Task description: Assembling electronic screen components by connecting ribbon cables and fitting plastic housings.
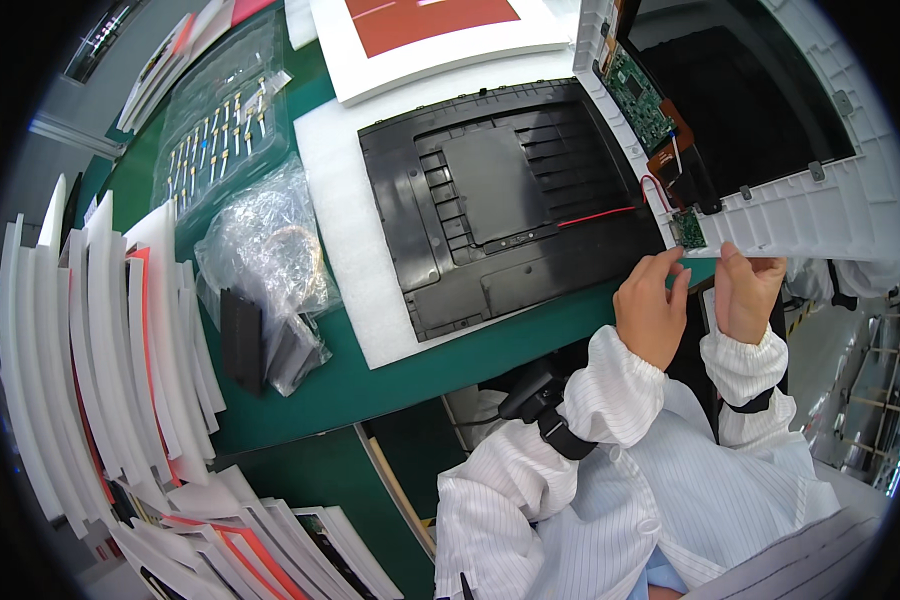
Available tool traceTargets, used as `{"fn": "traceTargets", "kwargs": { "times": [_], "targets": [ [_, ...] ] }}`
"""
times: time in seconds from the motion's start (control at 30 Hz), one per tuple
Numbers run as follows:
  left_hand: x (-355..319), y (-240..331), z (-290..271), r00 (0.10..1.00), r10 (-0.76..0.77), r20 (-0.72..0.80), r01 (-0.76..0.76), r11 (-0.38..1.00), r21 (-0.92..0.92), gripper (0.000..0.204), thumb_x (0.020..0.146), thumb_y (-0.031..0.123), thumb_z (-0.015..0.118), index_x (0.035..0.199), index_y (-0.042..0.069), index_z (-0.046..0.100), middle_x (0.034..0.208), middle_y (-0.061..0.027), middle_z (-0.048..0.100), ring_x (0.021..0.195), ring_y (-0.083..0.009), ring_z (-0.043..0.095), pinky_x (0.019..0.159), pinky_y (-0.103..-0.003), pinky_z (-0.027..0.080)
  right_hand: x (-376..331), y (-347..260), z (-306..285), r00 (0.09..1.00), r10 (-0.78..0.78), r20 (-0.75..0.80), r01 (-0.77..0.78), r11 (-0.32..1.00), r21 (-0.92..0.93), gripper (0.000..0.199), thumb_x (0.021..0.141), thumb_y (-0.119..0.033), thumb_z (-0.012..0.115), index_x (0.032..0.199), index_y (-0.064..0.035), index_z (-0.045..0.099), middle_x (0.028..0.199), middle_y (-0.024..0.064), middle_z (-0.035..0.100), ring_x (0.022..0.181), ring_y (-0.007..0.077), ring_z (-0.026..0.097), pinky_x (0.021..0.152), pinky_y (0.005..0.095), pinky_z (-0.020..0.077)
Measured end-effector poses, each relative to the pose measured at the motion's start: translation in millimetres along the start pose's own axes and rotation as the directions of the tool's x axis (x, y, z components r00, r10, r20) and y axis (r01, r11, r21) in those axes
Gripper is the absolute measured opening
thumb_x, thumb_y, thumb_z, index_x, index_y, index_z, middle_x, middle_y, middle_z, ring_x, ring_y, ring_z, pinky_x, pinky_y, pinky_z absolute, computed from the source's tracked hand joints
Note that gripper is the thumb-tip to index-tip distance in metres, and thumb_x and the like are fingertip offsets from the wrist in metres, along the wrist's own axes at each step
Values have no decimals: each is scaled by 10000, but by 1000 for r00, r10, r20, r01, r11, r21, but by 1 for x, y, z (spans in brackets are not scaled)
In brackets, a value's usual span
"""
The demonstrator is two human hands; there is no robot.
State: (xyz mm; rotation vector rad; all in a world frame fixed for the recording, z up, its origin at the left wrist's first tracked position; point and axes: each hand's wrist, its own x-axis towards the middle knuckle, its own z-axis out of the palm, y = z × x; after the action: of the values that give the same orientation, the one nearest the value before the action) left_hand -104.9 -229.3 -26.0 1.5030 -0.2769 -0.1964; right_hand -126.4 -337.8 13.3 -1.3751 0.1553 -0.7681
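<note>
A white plastic frame (810, 236) with a dark screen (740, 90) set in it lies at the right. A small green circuit board (688, 229) sits at its near left corner, with red and black wires running to it. Just below that board, my left hand (652, 308) has its fingers drawn together at the frame's corner; what is between the fingertips is hidden. My right hand (748, 298) pinches the frame's near edge, thumb up. Left of the frame lies a black back cover (490, 190), crossed by a red wire (600, 215).
White foam sheet (345, 250) lies under the cover on the green table (360, 385). Farther left are a clear plastic tray (220, 120) of small cable parts, a clear bag (265, 245) and a black block (241, 340). White panels (100, 340) stand stacked along the left side.
</note>
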Motion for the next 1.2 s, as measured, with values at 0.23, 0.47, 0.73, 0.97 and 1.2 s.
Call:
{"fn": "traceTargets", "kwargs": {
  "times": [0.23,0.47,0.73,0.97,1.2],
  "targets": [
    [1,2,14,993,53,-109,-53,999,0,178,808,30,652,984,5,642,848,-89,615,526,-143,595,465,-240,468,0,0,-4,999,7,-42,-6,999,44,280,751,107,617,993,-30,581,958,45,622,867,129,587,834,300,432],
    [4,-1,20,977,73,-198,-97,989,-114,140,791,-35,655,928,-6,665,851,-65,604,571,-110,583,486,-220,481,-5,1,-5,999,25,-36,-23,997,68,321,753,103,618,1040,-33,569,984,47,614,908,147,586,882,322,420],
    [4,-4,20,971,106,-214,-137,982,-133,170,791,-73,628,937,-1,677,870,-65,611,593,-112,586,507,-221,489,-2,-1,1,993,58,-99,-52,997,65,349,757,84,622,1075,-41,549,1019,53,609,946,160,581,903,345,421],
    [4,2,18,986,68,-154,-92,984,-151,233,801,-106,575,966,17,685,890,-67,601,577,-113,573,509,-223,483,5,-5,3,990,78,-121,-65,992,107,306,758,67,625,1038,-46,574,1002,51,626,939,171,587,922,385,412],
    [4,-2,19,983,66,-169,-95,980,-174,270,787,-131,547,964,17,686,883,-81,596,584,-121,585,508,-223,482,-1,-2,5,993,57,-105,-45,993,112,312,752,53,654,1041,-44,586,1011,46,630,937,160,589,919,367,409]
  ]
}}
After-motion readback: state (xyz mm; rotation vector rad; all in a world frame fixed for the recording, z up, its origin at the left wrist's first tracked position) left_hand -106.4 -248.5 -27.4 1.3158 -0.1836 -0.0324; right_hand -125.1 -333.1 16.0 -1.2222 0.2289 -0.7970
